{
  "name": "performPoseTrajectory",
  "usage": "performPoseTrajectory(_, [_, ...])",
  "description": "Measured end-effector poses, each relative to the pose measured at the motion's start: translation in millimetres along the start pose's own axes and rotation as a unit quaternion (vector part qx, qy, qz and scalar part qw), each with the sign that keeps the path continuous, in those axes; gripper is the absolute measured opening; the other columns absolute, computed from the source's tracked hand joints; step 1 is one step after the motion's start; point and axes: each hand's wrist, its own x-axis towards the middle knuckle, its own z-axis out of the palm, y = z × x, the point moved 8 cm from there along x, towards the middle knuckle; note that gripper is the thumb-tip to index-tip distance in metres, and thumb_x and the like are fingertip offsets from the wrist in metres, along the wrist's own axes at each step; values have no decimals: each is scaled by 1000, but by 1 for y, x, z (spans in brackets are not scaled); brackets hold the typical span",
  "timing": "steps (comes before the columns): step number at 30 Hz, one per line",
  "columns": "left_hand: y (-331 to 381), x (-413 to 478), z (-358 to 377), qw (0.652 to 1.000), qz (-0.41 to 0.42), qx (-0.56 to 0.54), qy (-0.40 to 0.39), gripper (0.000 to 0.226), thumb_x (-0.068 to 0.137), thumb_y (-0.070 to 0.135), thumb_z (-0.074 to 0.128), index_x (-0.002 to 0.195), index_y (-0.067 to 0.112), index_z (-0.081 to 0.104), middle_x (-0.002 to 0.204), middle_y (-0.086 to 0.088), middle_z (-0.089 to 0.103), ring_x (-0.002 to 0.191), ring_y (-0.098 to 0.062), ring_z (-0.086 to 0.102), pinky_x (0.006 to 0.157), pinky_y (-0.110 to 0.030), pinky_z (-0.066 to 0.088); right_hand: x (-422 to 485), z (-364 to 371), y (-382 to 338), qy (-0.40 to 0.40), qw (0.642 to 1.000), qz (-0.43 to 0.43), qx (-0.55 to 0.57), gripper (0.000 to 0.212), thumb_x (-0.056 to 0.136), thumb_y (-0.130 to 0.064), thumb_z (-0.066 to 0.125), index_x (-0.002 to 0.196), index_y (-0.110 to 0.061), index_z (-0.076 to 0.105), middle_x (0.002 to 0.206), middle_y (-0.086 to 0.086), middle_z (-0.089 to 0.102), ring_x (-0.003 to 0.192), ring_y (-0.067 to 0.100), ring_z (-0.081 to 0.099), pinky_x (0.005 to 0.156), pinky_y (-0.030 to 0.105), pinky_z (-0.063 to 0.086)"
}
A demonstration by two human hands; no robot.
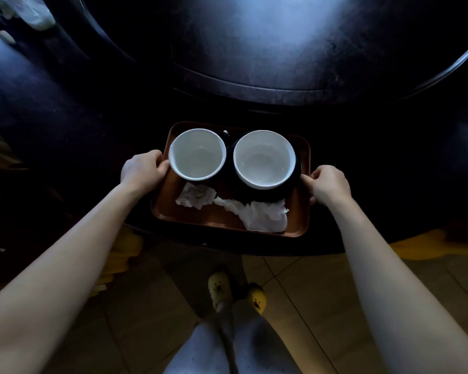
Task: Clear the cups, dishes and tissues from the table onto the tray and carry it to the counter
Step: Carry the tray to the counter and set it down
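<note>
A brown rectangular tray (200, 220) sits over the near edge of the dark round table (281, 49). On it stand two cups, white inside and dark outside: the left cup (197, 153) and the right cup (264, 159), the right one on a dark saucer (257, 197). Crumpled white tissues (260, 215) lie along the tray's near side. A small spoon tip (225, 133) shows between the cups. My left hand (143, 167) grips the tray's left rim. My right hand (328, 184) grips its right rim.
The table has a raised round centre (254, 85). Below the table edge is a tiled floor (308, 292), with my feet in yellow slippers (219, 288). Something pale lies at the far left (35, 17). A yellow object (127, 247) sits under the table's edge at the left.
</note>
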Motion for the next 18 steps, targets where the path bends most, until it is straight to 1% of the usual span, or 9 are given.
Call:
performPoseTrajectory(1, [0,1,0,1000,1,-3,3,24,89,30,46,90,10,60,92,-17,67,89,-37,60,68,-34,39,0,0,-1,-4,1000,-11,-4,30,88,-38,56,85,-9,57,65,9,65,74,31,68,73,35,51])
performPoseTrajectory(4, [1,-1,-1,1000,2,-23,15,23,88,28,47,89,10,62,92,-17,67,89,-37,59,69,-35,40,-5,-2,-4,40,998,-42,-27,27,91,-38,51,92,-11,58,89,13,67,90,35,62,70,33,42])
performPoseTrajectory(5, [0,-2,-1,999,0,-32,19,23,88,28,47,89,11,62,91,-16,67,88,-36,59,67,-34,39,-8,-2,-5,58,997,-48,-31,28,91,-37,50,95,-10,58,94,14,66,93,36,61,71,33,39])
performPoseTrajectory(7, [-1,-5,0,999,-2,-43,28,24,88,28,47,88,10,62,89,-16,67,87,-36,59,66,-34,38,-14,-2,-7,87,994,-53,-33,30,93,-34,47,98,-7,58,97,18,66,94,38,60,71,34,40])
performPoseTrajectory(9, [-1,-7,-2,998,2,-48,44,25,88,27,47,89,9,63,89,-17,67,87,-37,59,67,-36,40,-19,-4,-9,117,991,-58,-25,29,94,-30,45,99,-5,58,97,21,66,93,40,60,74,37,43])
performPoseTrajectory(11, [0,-10,-5,996,4,-63,62,24,88,25,48,91,7,64,90,-18,68,88,-37,60,70,-38,42,-25,-5,-10,142,988,-61,1,28,95,-27,44,99,-2,57,97,23,66,92,42,60,73,37,43])
performPoseTrajectory(14, [1,-13,-8,989,8,-125,78,23,89,20,48,93,3,63,91,-20,66,87,-36,59,73,-39,43,-28,-2,-5,155,981,-62,100,26,96,-23,42,99,1,54,92,23,64,84,39,59,68,37,40])
performPoseTrajectory(15, [2,-14,-7,985,7,-152,76,23,89,18,48,94,1,61,90,-21,65,85,-35,58,72,-39,42,-28,0,-2,150,975,-64,148,26,97,-21,42,98,2,53,88,20,62,78,35,57,65,34,39])
performPoseTrajectory(18, [8,-16,-3,977,-2,-206,59,25,93,16,44,98,-4,57,86,-17,58,79,-24,51,67,-31,34,-28,2,8,135,956,-69,252,24,97,-17,42,95,3,55,70,0,52,62,13,48,50,16,33])
